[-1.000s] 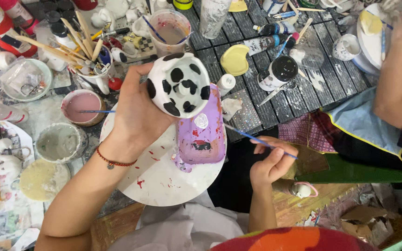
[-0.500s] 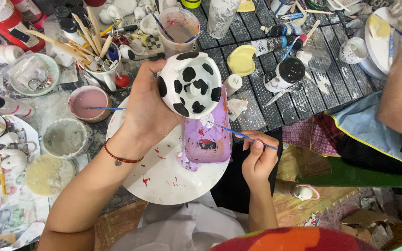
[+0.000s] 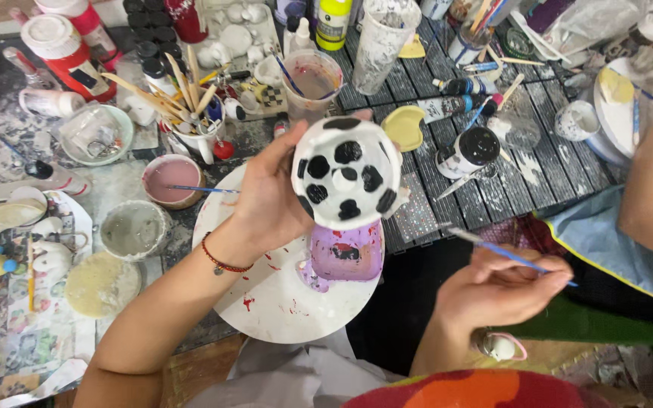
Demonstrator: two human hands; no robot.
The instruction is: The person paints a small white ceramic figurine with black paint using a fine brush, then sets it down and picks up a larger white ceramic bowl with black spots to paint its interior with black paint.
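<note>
My left hand (image 3: 270,200) grips a round white ceramic piece with black spots (image 3: 345,174), holding it up over a round white board (image 3: 266,295). Under it on the board lies a pink-purple square palette (image 3: 345,257). To the right and lower, my right hand (image 3: 500,291) is closed around a thin blue-handled paintbrush (image 3: 508,253) whose tip points left toward the ceramic piece without touching it. A red bracelet circles my left wrist.
A cup of brushes (image 3: 194,125), a pink bowl (image 3: 169,180) with a brush, a grey bowl (image 3: 134,230), a plastic water cup (image 3: 313,83), paint bottles (image 3: 466,151) and a yellow lid (image 3: 404,125) crowd the table. Another person's arm (image 3: 648,174) works at the right over a white plate.
My left hand has turned the spotted piece and held it a little lower and nearer. My right hand with the brush has drawn away to the right, off the palette.
</note>
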